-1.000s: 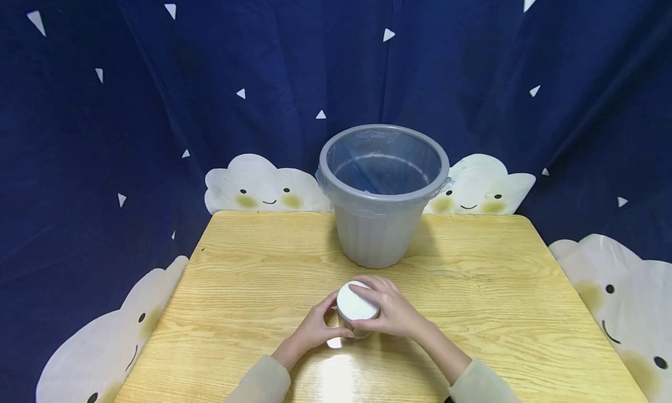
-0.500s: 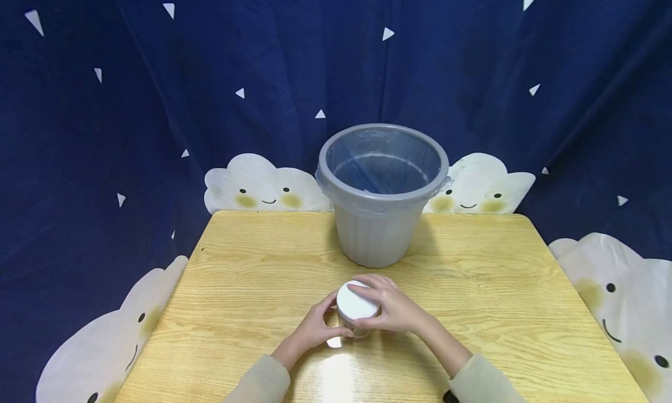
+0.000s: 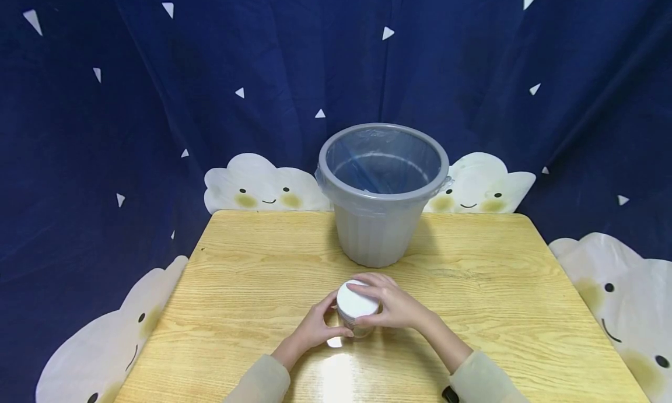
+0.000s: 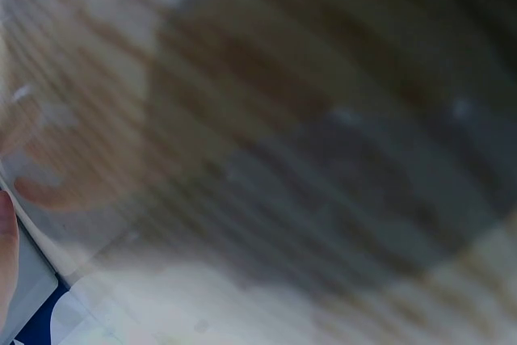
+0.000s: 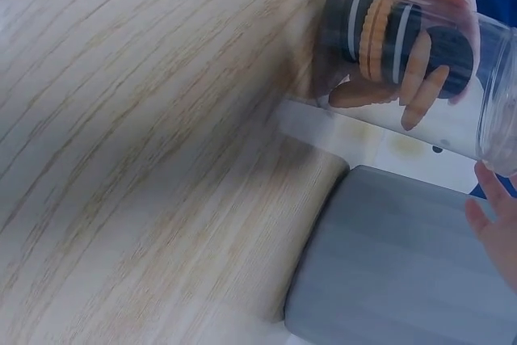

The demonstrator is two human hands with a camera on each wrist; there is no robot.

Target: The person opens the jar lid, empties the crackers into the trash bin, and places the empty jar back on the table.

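A clear jar (image 5: 460, 127) with a round white lid (image 3: 353, 301) stands upright on the wooden table. Through its wall, in the right wrist view, several round sandwich cookies (image 5: 388, 42), dark and orange-brown, lie stacked near the bottom. My left hand (image 3: 313, 328) grips the jar low on its left side, thumb in front. From the right, my right hand (image 3: 392, 305) holds the lid by its rim, with the thumb at the near side and fingers over the far side. In the left wrist view only blurred wood, shadow and a piece of a hand show.
Behind the jar stands a grey bin (image 3: 374, 234) lined with a clear plastic bag. A dark blue curtain (image 3: 283, 59) with white triangles and smiling clouds hangs around the table (image 3: 252, 257). A small black object (image 3: 450, 394) shows beside the right sleeve.
My right hand has shifted and turned slightly at the lid, its thumb a little higher and further right. More of the black object shows by the sleeve. My left hand stays in place.
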